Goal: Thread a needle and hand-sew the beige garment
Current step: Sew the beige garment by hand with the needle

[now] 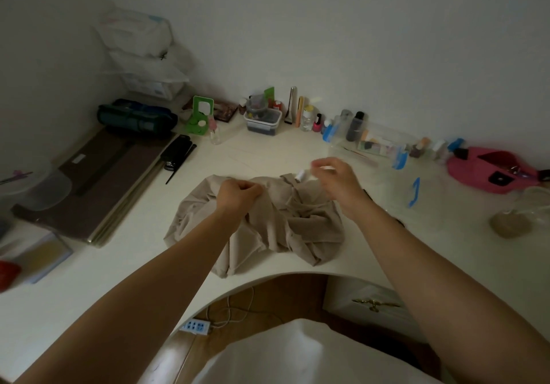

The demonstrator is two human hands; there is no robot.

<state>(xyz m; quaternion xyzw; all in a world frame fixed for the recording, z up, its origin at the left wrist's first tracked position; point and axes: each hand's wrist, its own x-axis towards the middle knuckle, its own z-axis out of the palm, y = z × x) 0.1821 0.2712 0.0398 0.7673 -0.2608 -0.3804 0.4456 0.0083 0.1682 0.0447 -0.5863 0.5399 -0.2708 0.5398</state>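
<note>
The beige garment (268, 223) is lying crumpled in the middle of the white tabletop (89, 279), just beyond the curved cut-out in the near edge. The left hand (238, 196) is resting on the garment's far left part with its fingers curled inward, and its grip is bunching a fold of the fabric. The right hand (334, 181) is hovering above the garment's far right edge, clear of the cloth, with thumb and fingertips drawn together. That hand is blurred, so whether its grip is pinching a needle or thread cannot be told; only a small pale smear is showing at the fingertips. A white thread spool (299, 174) is lying at the far edge of the garment, just left of the right hand.

A black comb (178, 157) is lying to the left of the garment, beside a stack of flat brown boards (98, 187). Farther back, a dark teal bag (137, 117) is sitting against the left wall, with a green stand (199, 115) just right of it. A clear box (263, 121) of small items and a row of bottles, among them a pink nail polish bottle (317, 123), are standing along the far wall. A pink pouch (488, 172) is lying at the far right. A power strip (195, 326) is lying on the wooden floor under the cut-out.
</note>
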